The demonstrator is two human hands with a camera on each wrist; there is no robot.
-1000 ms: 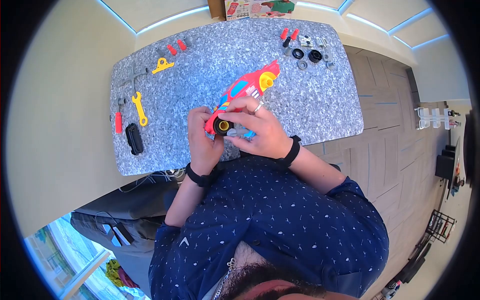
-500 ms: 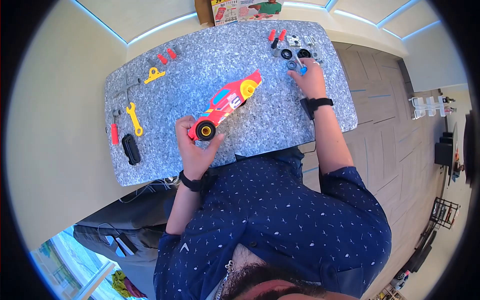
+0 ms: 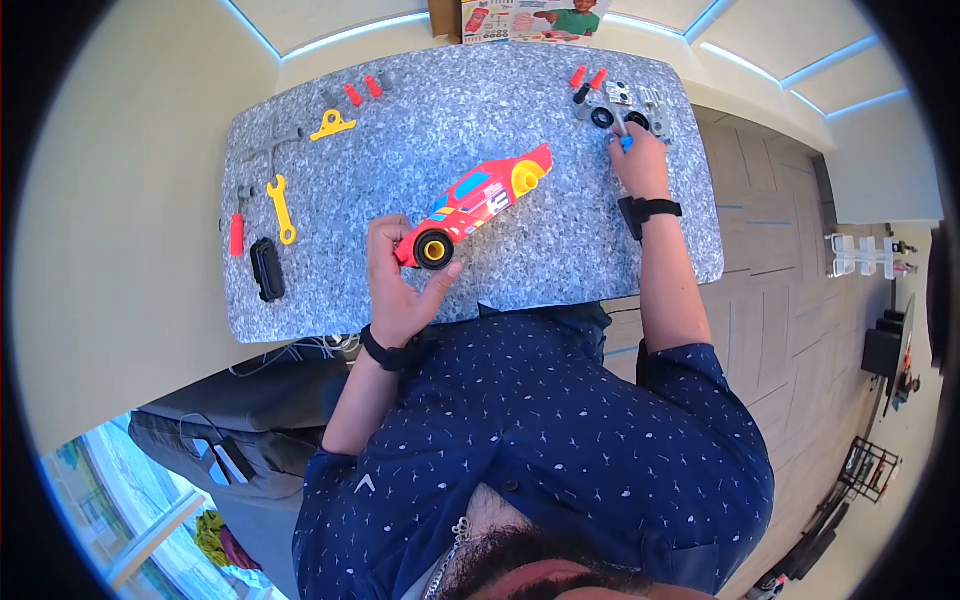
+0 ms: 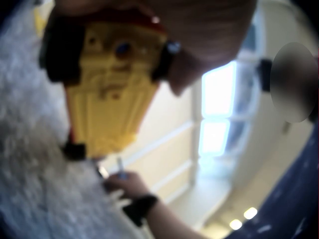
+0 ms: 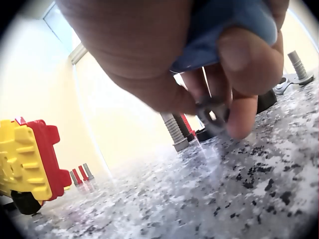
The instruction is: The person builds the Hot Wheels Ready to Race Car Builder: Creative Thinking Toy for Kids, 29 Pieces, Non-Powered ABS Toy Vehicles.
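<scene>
The left hand (image 3: 398, 290) grips the front end of a red toy car (image 3: 478, 195), beside its black wheel (image 3: 434, 250). In the left wrist view the car's yellow underside (image 4: 109, 89) faces the camera. Over the small parts at the table's far right is the right hand (image 3: 640, 160), holding a tool with a blue handle (image 3: 627, 143). In the right wrist view the fingers curl round the blue handle (image 5: 229, 30), and the fingertips pinch a small grey ring-like part (image 5: 213, 115) just above the tabletop.
The speckled table (image 3: 400, 130) bears a yellow wrench (image 3: 281, 210), a black case (image 3: 267, 268), a grey cross-shaped tool (image 3: 272, 142) and a yellow part (image 3: 332, 124) on the left. Black wheels (image 3: 602, 118) and red pegs (image 3: 578, 76) lie far right.
The right hand has left the car's front wheel and moved to the parts at far right, taking the blue-handled tool along. The left hand still holds the car, whose side now shows more.
</scene>
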